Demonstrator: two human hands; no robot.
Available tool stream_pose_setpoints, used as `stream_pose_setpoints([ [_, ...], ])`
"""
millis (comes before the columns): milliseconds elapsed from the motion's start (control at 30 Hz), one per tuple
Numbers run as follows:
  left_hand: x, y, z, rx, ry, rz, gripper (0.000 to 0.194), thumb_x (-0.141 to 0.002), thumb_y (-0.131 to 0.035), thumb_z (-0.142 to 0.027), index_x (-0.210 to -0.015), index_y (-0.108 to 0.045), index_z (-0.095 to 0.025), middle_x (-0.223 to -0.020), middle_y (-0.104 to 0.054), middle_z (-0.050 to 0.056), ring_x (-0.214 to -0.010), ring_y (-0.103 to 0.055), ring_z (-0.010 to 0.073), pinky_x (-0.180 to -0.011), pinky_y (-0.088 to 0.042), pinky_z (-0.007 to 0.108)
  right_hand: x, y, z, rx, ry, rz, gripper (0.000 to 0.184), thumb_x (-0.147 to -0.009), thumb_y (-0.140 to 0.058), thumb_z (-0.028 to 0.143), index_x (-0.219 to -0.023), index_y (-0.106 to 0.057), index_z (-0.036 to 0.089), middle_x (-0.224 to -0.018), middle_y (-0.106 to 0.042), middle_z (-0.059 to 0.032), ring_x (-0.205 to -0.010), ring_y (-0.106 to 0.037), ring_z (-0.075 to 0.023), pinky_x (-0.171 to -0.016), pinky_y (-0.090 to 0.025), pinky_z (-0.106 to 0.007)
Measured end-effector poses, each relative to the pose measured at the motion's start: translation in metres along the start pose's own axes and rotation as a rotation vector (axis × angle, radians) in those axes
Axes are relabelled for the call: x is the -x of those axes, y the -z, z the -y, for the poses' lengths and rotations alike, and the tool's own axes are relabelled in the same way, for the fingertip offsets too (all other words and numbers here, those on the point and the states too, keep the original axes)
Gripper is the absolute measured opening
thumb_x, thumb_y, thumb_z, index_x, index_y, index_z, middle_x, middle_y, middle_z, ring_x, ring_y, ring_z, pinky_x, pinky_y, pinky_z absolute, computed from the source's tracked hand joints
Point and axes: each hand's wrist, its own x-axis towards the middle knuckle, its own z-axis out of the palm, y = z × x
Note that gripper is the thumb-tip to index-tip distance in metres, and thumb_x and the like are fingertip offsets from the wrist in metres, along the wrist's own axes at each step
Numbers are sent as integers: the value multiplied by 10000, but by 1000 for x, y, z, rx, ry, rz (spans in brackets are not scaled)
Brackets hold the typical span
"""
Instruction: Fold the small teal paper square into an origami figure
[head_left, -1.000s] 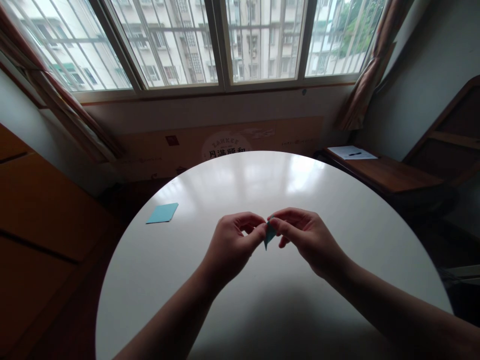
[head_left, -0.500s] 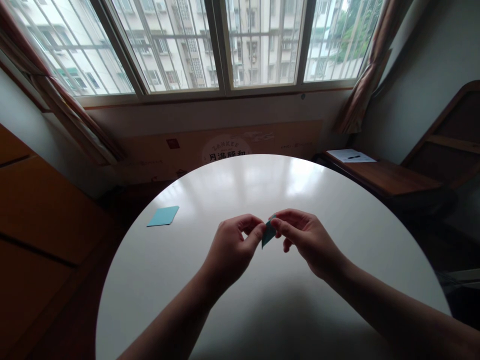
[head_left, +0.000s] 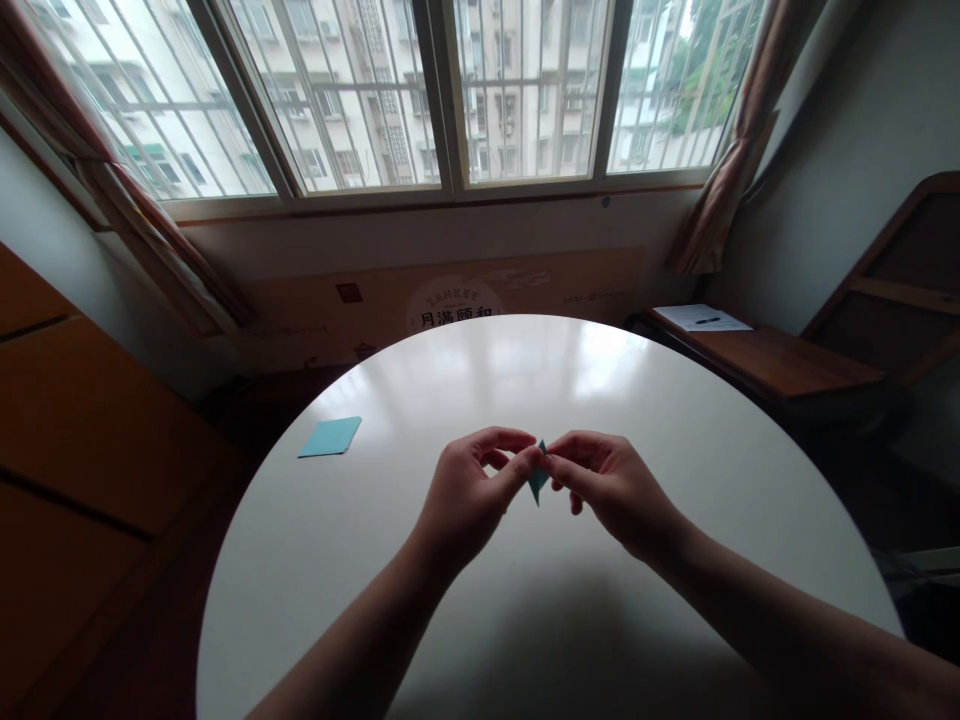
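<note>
A small piece of folded teal paper (head_left: 538, 485) is held up above the white table, its lower end coming to a point. My left hand (head_left: 474, 490) pinches it from the left between thumb and forefinger. From the right, my right hand (head_left: 611, 480) grips it with thumb and forefinger, the other fingers curled below. Both thumbs almost meet at the paper and hide its middle part. Away to the left, a flat stack of light blue square paper (head_left: 330, 437) lies on the tabletop.
The round white table (head_left: 300, 570) fills the lower view. Beyond its right edge, a wooden chair (head_left: 810, 355) bears a white sheet (head_left: 694, 318) with a pen (head_left: 706, 320) on it. An orange cabinet (head_left: 90, 430) stands at left, a printed box (head_left: 390, 290) under the window.
The folded paper has turned in my fingers and now shows a narrower, pointed shape. My thumbs have come closer together. The view has shifted slightly.
</note>
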Motion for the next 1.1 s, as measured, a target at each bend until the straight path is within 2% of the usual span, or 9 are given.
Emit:
stream_pose_setpoints([
  [100,0,0,-1,1,-12,-4,219,-809,-749,-363,-851,-767,-150,-758,-740,67,-611,-614,152,-460,-439,210,2,-1,4,92,44,35,167,-824,-772,338,-853,-779,174,-695,-667,-31,-640,-585,-145,-486,-444,-216],
  [200,-1,0,-1,57,22,-14,220,-807,-748,-360,-787,-754,-141,-691,-713,48,-513,-535,107,-420,-400,193,3,-1,5,131,77,45,154,-826,-766,322,-884,-783,181,-744,-695,-45,-669,-596,-155,-490,-445,-219],
  [300,-3,0,0,186,88,-31,262,-795,-755,-388,-781,-736,-128,-636,-678,28,-466,-484,83,-396,-375,178,2,0,4,92,50,31,172,-819,-762,318,-923,-760,181,-804,-705,-53,-714,-612,-172,-483,-465,-219],
  [433,-3,-1,2,259,136,-29,286,-773,-774,-395,-776,-728,-113,-626,-673,32,-467,-479,77,-392,-362,167,0,0,2,85,15,31,153,-848,-718,318,-868,-712,166,-757,-661,-36,-685,-597,-162,-469,-469,-218],
  [667,-2,-3,6,229,120,-13,283,-800,-755,-404,-793,-737,-121,-657,-691,39,-499,-498,84,-424,-377,174,1,-2,5,89,19,27,166,-862,-668,324,-891,-683,161,-760,-634,-34,-689,-583,-160,-472,-454,-218],
  [800,-2,-5,6,191,104,-8,287,-796,-753,-414,-792,-739,-127,-659,-687,41,-515,-515,104,-431,-387,193,1,-3,6,154,43,10,111,-831,-638,263,-807,-673,160,-725,-621,-24,-634,-544,-138,-492,-443,-226],
  [933,0,-5,3,62,51,28,263,-813,-732,-404,-816,-751,-142,-732,-716,62,-593,-574,139,-469,-419,211,1,-4,6,194,64,-30,56,-782,-607,199,-745,-633,168,-674,-592,-5,-607,-522,-130,-498,-415,-227],
  [1100,3,-4,-1,-86,-13,44,181,-821,-696,-318,-775,-748,-151,-721,-701,56,-665,-591,162,-506,-429,216,1,-4,4,326,101,-62,70,-790,-618,217,-737,-635,175,-664,-572,9,-532,-460,-101,-460,-355,-219],
])
